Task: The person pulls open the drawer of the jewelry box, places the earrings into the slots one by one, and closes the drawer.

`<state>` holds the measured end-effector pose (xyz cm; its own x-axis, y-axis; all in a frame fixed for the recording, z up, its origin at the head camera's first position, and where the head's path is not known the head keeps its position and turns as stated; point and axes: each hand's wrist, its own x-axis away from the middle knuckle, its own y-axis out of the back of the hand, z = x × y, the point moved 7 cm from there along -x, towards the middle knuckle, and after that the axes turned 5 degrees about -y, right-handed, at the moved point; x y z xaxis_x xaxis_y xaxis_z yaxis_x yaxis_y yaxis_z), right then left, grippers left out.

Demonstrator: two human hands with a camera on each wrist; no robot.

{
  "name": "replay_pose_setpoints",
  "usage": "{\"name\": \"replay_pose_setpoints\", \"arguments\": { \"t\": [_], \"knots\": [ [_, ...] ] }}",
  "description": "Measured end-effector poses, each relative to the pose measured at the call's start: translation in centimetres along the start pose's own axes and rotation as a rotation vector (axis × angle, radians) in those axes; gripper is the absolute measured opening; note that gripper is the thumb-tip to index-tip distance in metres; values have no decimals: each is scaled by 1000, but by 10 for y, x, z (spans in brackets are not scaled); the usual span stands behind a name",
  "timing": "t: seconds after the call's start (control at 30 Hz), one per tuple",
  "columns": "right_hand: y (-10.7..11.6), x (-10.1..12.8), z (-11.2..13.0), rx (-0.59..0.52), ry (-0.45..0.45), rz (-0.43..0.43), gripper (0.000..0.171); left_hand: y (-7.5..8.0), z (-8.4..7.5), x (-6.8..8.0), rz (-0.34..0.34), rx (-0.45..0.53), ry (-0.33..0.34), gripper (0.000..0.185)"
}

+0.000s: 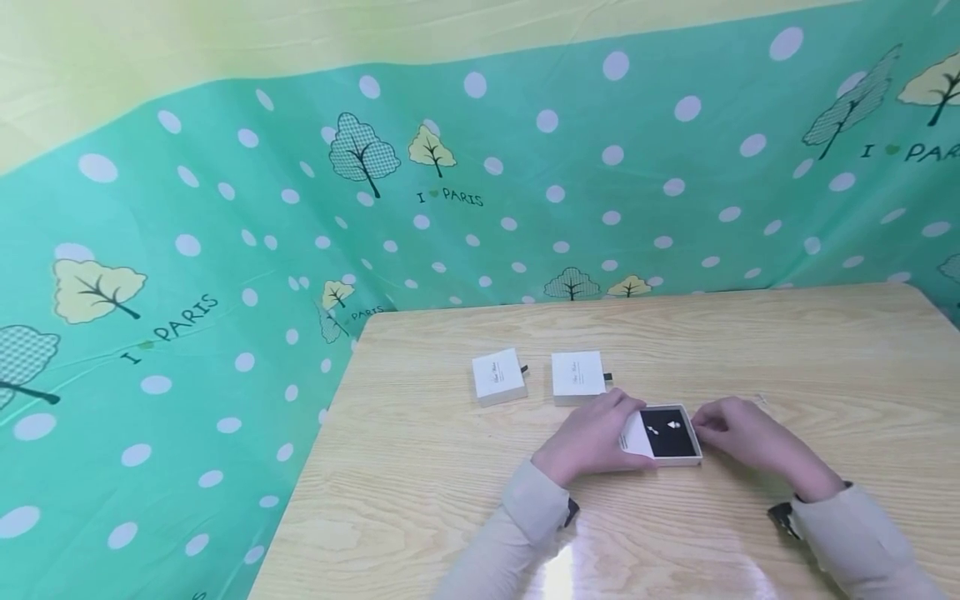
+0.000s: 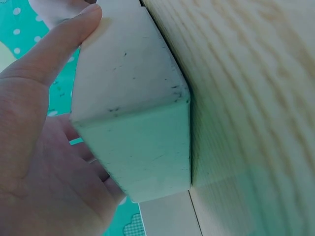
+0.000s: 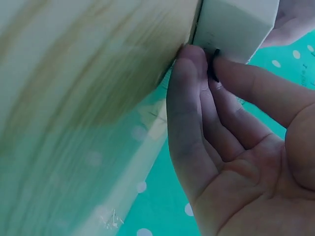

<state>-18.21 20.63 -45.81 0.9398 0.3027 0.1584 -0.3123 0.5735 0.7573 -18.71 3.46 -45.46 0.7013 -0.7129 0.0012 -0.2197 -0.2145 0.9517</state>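
Observation:
A small white jewelry box (image 1: 637,442) lies on the table with its drawer partly out to the right. On the drawer's black insert (image 1: 673,446) sit small silvery pieces of jewelry (image 1: 673,425). My left hand (image 1: 592,437) grips the box's outer sleeve (image 2: 133,64), thumb along the near side and fingers around the far side. At the drawer's right end, my right hand (image 1: 746,433) pinches the black ribbon tab (image 3: 213,66) between thumb and fingers. The head view hides this tab behind the fingers.
Two closed white boxes (image 1: 498,377) with black tabs stand behind and left of my left hand, the nearer one (image 1: 577,375) close to its fingers. A tiny shiny piece (image 1: 761,399) lies on the wooden table (image 1: 390,467) beyond my right hand. A green patterned curtain (image 1: 465,242) hangs behind.

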Motion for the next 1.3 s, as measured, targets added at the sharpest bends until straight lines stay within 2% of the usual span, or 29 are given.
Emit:
{"name": "replay_pose_setpoints", "arguments": {
  "t": [0.23,0.4,0.7,1.3],
  "knots": [
    [-5,2,-3,-216,-24,132,15,0,0,0,2,-23,-28,84],
    [-5,-1,-6,-286,-32,170,19,0,1,-1,4,-17,-22,85],
    [-7,-3,-7,-318,-33,199,20,-1,3,-2,6,-1,-7,88],
    [-11,-7,9,-324,9,236,20,-2,4,-2,11,5,-1,94]
  ]
}}
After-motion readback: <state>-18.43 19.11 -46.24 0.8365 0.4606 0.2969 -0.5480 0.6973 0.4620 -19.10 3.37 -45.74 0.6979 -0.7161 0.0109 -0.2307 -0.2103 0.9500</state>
